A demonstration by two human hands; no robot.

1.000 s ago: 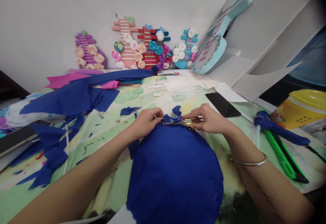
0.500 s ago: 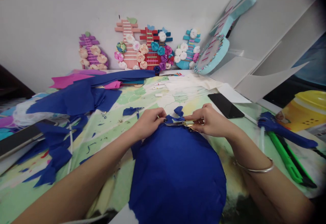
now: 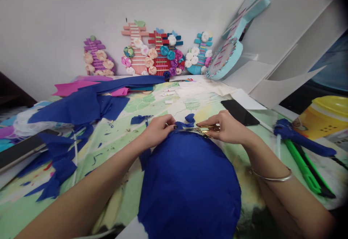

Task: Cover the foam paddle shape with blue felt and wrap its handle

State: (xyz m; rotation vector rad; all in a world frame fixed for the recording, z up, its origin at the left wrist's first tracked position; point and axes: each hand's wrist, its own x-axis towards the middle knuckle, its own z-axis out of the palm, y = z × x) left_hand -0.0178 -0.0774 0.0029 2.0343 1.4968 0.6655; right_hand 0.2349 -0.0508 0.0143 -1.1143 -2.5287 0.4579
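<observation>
A rounded piece covered in dark blue paper (image 3: 190, 184) lies in front of me. My right hand (image 3: 230, 127) is closed round the handles of small gold scissors (image 3: 202, 129), whose blades point left along the far edge of the blue piece. With thumb and fingers, my left hand (image 3: 160, 130) pinches a strip of blue paper (image 3: 181, 124) at that edge, close to the blade tips. Just beyond the scissors sits a loose blue scrap (image 3: 190, 118). Another blue scrap (image 3: 140, 119) lies left of it, past my left hand.
Decorated lute-shaped crafts (image 3: 160, 54) lean on the wall. At the right are a black phone (image 3: 239, 112), a blue glue gun (image 3: 304, 137), a green cutter (image 3: 303, 166) and a yellow bucket (image 3: 324, 117). Blue paper sheets (image 3: 73, 104) and cuttings cover the left.
The scissor blades look more closed and lie lower against the far edge of the blue piece. The upright blue flap there has come down. Both hands stay nearly in place.
</observation>
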